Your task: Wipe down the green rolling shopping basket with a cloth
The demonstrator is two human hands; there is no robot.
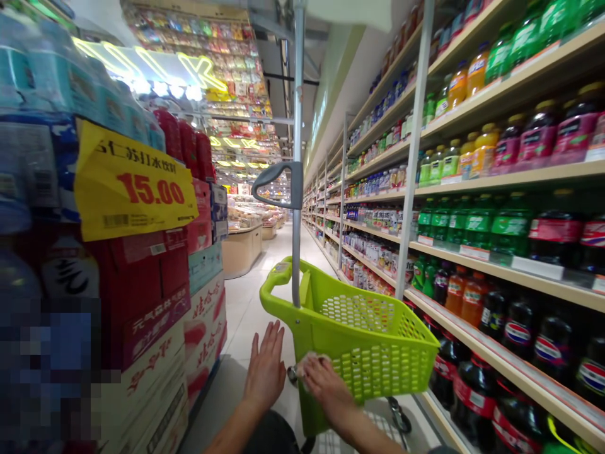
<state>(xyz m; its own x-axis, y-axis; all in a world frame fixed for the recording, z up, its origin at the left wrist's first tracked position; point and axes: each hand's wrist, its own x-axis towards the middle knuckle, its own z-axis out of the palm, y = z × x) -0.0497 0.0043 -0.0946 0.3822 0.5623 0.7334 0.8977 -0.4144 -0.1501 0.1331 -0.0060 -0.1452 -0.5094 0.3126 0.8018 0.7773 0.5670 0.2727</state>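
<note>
A lime-green shopping cart with perforated basket walls stands in front of me. A grey metal pole with a dark grey loop handle rises from its near end. My right hand presses a pale crumpled cloth against the cart's side, fingers laid over it. Just left of the cloth is a small round metal part on the cart's post. My left hand is raised left of the post, back toward me, with fingers stretched out and nothing in it.
On the right, long shelves carry rows of bottled drinks. Stacked drink cartons rise close on the left, bearing a yellow price sign. A pale tiled aisle runs ahead past display counters.
</note>
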